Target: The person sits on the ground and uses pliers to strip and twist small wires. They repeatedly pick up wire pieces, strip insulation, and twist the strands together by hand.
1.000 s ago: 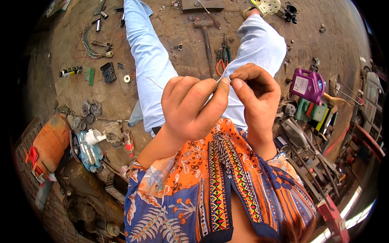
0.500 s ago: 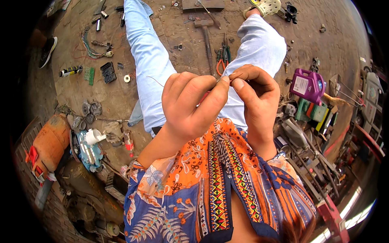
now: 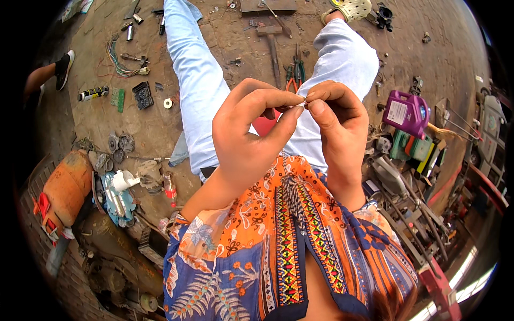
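My left hand (image 3: 251, 134) and my right hand (image 3: 337, 120) are raised close together in front of my chest, above my lap. Their thumbs and forefingers pinch a small thin wire piece (image 3: 302, 102) between them; it is mostly hidden by the fingertips. I sit on bare ground with my legs in light blue trousers (image 3: 198, 80) stretched out, wearing an orange and blue patterned shirt (image 3: 289, 241). A red object (image 3: 266, 124) shows on my lap behind the hands.
A hammer (image 3: 272, 45) and pliers (image 3: 293, 75) lie between my legs. A purple jug (image 3: 406, 113) and metal scrap sit at right. An orange cylinder (image 3: 64, 187), a blue pump part (image 3: 115, 195), wires (image 3: 120, 61) and another person's foot (image 3: 59, 69) are at left.
The thin wire that stuck out to the left of my left hand is no longer visible. Both hands stay pinched together, with the fingers slightly shifted. A foot has come in at far left.
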### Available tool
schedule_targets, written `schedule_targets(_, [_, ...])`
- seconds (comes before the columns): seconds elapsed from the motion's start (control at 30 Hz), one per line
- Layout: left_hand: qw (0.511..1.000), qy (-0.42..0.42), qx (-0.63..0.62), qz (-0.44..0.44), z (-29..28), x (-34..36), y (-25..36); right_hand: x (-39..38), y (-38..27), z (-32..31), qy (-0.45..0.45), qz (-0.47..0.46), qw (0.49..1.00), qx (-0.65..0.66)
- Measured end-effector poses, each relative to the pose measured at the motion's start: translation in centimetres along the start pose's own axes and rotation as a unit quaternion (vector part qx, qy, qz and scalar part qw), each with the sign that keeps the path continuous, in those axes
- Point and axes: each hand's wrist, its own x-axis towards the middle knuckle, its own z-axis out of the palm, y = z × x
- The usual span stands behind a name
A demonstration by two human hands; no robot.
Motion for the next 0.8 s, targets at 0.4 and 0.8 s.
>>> schedule_targets(0.4, [0.986, -0.008, -0.132, -0.097, -0.02, -0.38, -0.4, -0.06, 0.86, 0.49, 0.01, -0.08, 0.994, -0.072])
schedule_targets(0.8, [0.978, -0.014, -0.18, -0.107, 0.08, -0.54, -0.77, -0.11, 0.77, 0.94, 0.045, -0.018, 0.999, 0.014])
